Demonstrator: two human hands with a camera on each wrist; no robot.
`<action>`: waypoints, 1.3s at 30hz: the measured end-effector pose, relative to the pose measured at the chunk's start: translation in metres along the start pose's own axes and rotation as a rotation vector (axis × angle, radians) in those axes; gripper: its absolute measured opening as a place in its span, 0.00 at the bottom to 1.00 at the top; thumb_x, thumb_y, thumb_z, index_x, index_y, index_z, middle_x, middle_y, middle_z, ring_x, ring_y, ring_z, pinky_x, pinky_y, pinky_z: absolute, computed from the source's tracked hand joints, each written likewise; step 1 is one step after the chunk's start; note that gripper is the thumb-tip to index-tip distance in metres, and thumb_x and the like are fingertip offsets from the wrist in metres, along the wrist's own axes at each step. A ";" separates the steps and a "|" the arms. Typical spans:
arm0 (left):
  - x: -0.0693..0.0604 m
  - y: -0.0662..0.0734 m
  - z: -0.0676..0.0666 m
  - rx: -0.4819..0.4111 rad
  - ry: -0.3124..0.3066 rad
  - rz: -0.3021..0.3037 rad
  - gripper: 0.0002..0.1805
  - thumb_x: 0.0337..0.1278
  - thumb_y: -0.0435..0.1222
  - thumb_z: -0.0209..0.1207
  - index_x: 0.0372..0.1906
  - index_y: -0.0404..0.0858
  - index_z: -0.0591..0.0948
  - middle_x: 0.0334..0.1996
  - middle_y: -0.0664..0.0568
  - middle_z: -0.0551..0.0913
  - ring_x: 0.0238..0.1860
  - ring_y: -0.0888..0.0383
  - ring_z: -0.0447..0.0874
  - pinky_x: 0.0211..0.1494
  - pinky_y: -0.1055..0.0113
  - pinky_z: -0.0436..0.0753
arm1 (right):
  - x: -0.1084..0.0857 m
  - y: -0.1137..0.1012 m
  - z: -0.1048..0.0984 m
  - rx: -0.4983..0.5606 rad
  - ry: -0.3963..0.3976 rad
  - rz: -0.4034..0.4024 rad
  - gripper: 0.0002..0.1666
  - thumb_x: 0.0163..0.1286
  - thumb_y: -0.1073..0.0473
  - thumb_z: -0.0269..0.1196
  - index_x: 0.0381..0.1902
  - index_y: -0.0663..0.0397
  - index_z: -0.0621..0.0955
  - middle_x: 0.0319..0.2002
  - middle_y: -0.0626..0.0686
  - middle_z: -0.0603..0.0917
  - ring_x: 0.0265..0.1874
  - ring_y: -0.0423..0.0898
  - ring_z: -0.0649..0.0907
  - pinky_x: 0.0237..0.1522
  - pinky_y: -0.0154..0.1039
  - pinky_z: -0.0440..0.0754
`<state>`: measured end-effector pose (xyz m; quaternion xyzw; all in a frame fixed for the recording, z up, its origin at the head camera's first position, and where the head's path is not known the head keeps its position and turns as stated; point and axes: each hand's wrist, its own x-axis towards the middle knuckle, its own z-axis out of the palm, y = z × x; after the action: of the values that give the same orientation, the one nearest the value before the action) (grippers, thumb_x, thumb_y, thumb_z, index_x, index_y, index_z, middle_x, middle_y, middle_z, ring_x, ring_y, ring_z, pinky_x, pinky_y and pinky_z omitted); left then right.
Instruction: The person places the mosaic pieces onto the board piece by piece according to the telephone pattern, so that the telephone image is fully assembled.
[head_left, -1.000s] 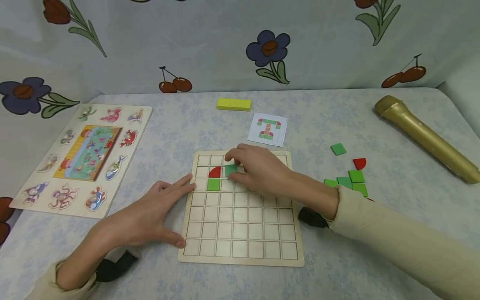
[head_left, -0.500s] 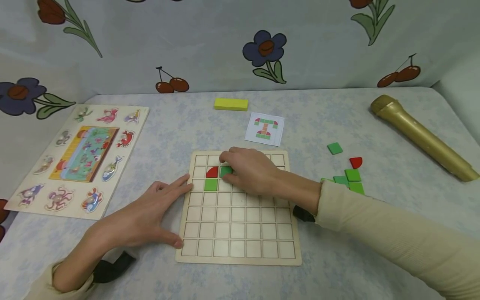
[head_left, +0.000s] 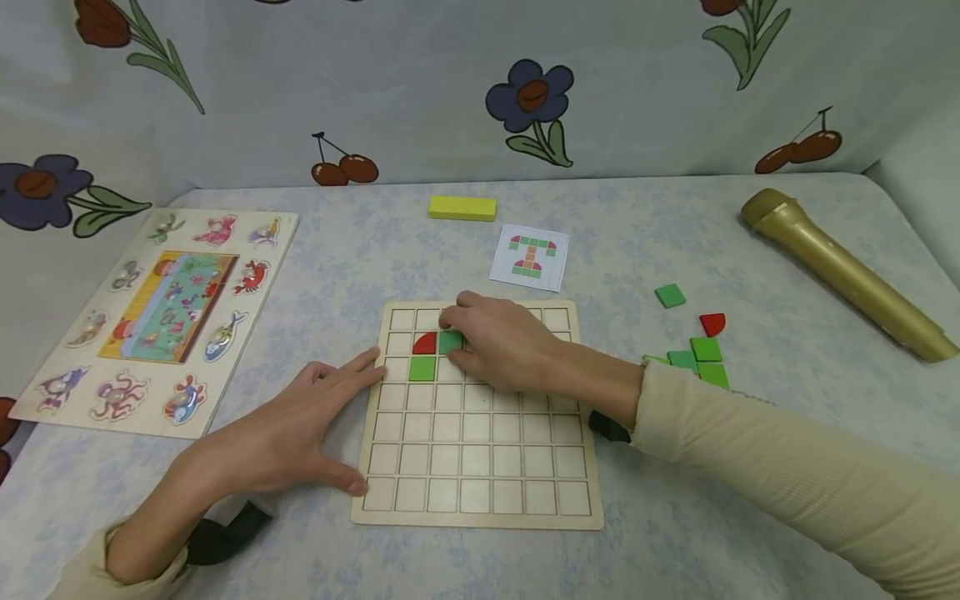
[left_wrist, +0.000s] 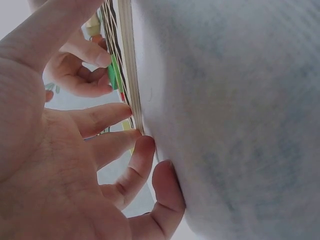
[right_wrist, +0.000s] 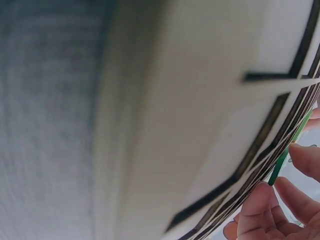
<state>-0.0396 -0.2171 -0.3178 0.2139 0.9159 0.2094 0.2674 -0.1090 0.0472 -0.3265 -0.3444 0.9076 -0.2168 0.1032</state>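
A wooden grid board (head_left: 476, 429) lies on the table. My left hand (head_left: 273, 437) rests at its left edge, thumb and fingers spread; in the left wrist view the left hand's fingers (left_wrist: 102, 120) touch the board's side. With my right hand (head_left: 517, 346) I pinch a green square tile (head_left: 450, 342) over the second row of cells, right of a red quarter-round tile (head_left: 424, 343). Below the red tile sits another green square tile (head_left: 422, 368). The right wrist view shows the pinched tile (right_wrist: 278, 167) tilted at the grid, between thumb and fingers.
Loose green tiles (head_left: 706, 349) and a red quarter-round (head_left: 712, 324) lie to the right, some partly behind my sleeve. A pattern card (head_left: 529, 257) and yellow block (head_left: 462, 208) lie behind the board. A gold microphone (head_left: 847, 275) is far right, an animal picture puzzle (head_left: 161, 321) left.
My right hand has shifted the green tile slightly left, closer to the red quarter-round. My left hand stays at the board's edge. The head view has moved a little.
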 end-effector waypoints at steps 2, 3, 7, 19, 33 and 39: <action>0.000 0.000 0.000 -0.001 0.000 0.003 0.64 0.31 0.61 0.76 0.77 0.46 0.58 0.79 0.56 0.45 0.62 0.52 0.56 0.55 0.52 0.70 | 0.000 0.000 0.000 0.004 -0.002 -0.001 0.16 0.67 0.62 0.63 0.52 0.58 0.83 0.42 0.50 0.79 0.33 0.44 0.76 0.35 0.36 0.75; 0.000 0.000 0.000 -0.001 0.000 0.004 0.64 0.31 0.61 0.76 0.77 0.46 0.58 0.79 0.56 0.45 0.62 0.52 0.56 0.55 0.52 0.70 | 0.000 0.000 -0.001 0.007 -0.002 -0.003 0.15 0.67 0.63 0.62 0.51 0.58 0.83 0.42 0.50 0.78 0.33 0.44 0.76 0.34 0.36 0.75; 0.000 -0.001 0.000 -0.004 0.002 0.013 0.64 0.31 0.61 0.76 0.77 0.46 0.58 0.79 0.55 0.45 0.62 0.52 0.56 0.55 0.52 0.70 | 0.000 0.001 -0.001 0.015 -0.002 -0.003 0.13 0.66 0.65 0.61 0.47 0.57 0.85 0.40 0.49 0.78 0.33 0.43 0.75 0.34 0.35 0.75; 0.000 -0.001 0.000 0.007 0.001 0.015 0.64 0.31 0.62 0.75 0.77 0.47 0.58 0.79 0.54 0.45 0.62 0.51 0.57 0.55 0.52 0.70 | -0.001 0.003 -0.002 0.025 -0.016 -0.004 0.13 0.67 0.66 0.62 0.48 0.57 0.86 0.37 0.49 0.77 0.33 0.43 0.75 0.35 0.35 0.74; -0.001 -0.001 0.000 0.001 0.000 0.011 0.64 0.30 0.62 0.75 0.77 0.47 0.58 0.79 0.54 0.45 0.62 0.51 0.57 0.55 0.51 0.70 | -0.004 0.003 -0.006 0.046 -0.044 0.015 0.18 0.68 0.66 0.60 0.55 0.58 0.82 0.43 0.52 0.78 0.35 0.44 0.77 0.37 0.36 0.76; 0.000 -0.001 0.000 0.009 0.004 0.018 0.64 0.30 0.62 0.76 0.77 0.46 0.58 0.79 0.54 0.45 0.62 0.51 0.57 0.55 0.51 0.70 | -0.014 0.015 -0.017 0.091 -0.002 0.051 0.19 0.68 0.65 0.61 0.57 0.61 0.81 0.45 0.53 0.79 0.36 0.45 0.78 0.39 0.40 0.76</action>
<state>-0.0401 -0.2180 -0.3182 0.2229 0.9154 0.2082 0.2628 -0.1126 0.0722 -0.3175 -0.3163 0.9051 -0.2549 0.1255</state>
